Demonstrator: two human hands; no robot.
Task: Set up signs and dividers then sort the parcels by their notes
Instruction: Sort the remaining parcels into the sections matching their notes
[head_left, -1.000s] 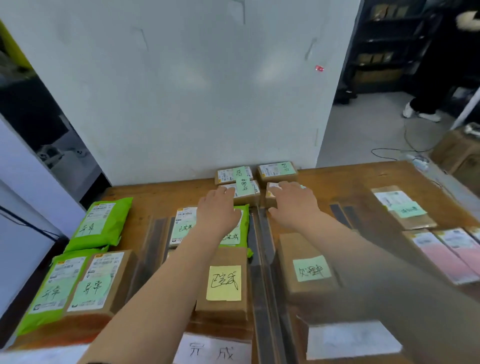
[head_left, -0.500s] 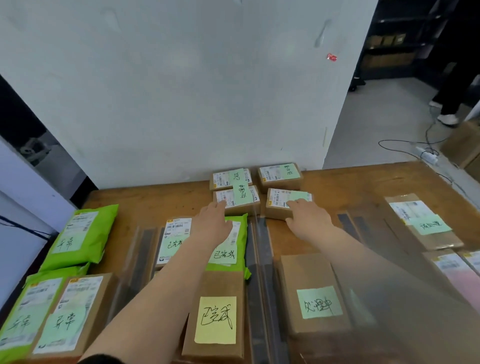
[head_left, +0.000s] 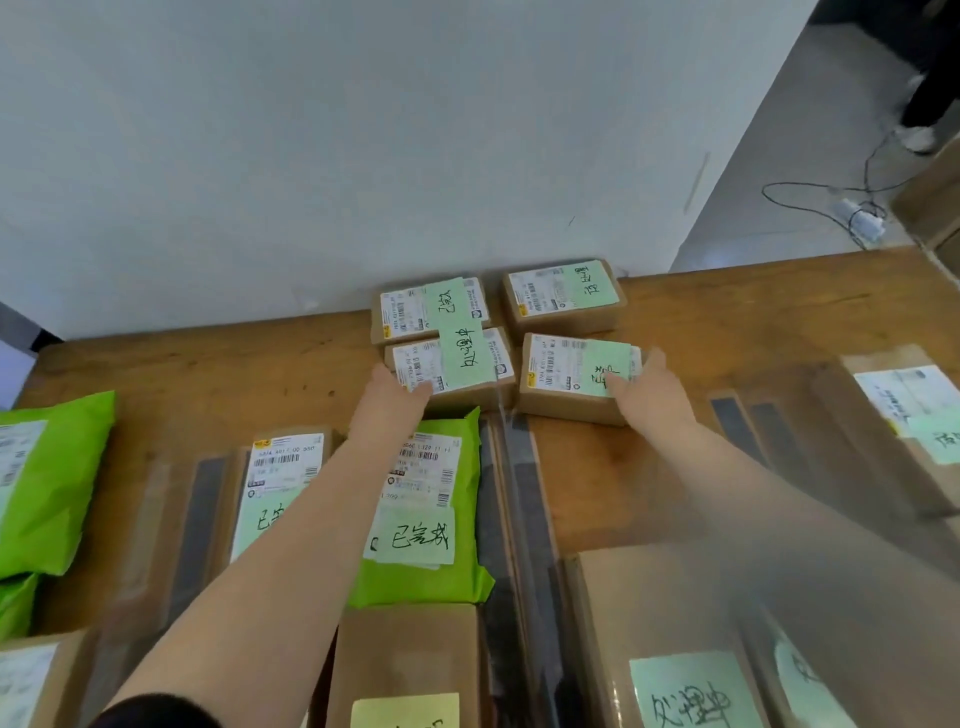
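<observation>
Four small cardboard parcels with green notes sit in a block against the wall. My left hand (head_left: 389, 410) grips the near left corner of the front left parcel (head_left: 462, 364), thumb on its top. My right hand (head_left: 649, 397) grips the right end of the front right parcel (head_left: 566, 374), thumb on its green note. Behind them lie the back left parcel (head_left: 423, 309) and the back right parcel (head_left: 563, 299). A clear divider (head_left: 511, 493) runs from these parcels toward me between my arms.
Under my left arm lie a green mailer (head_left: 441, 571) and a labelled box (head_left: 283, 478). More green mailers (head_left: 52, 483) lie at the far left. Boxes with notes (head_left: 691, 701) sit near me, and another box (head_left: 904, 415) at the right. A cable (head_left: 857, 218) lies on the floor.
The view has tilted down and moved closer. Both hands slid off the parcel tops to their outer edges, the left to the near left corner, the right to the right end.
</observation>
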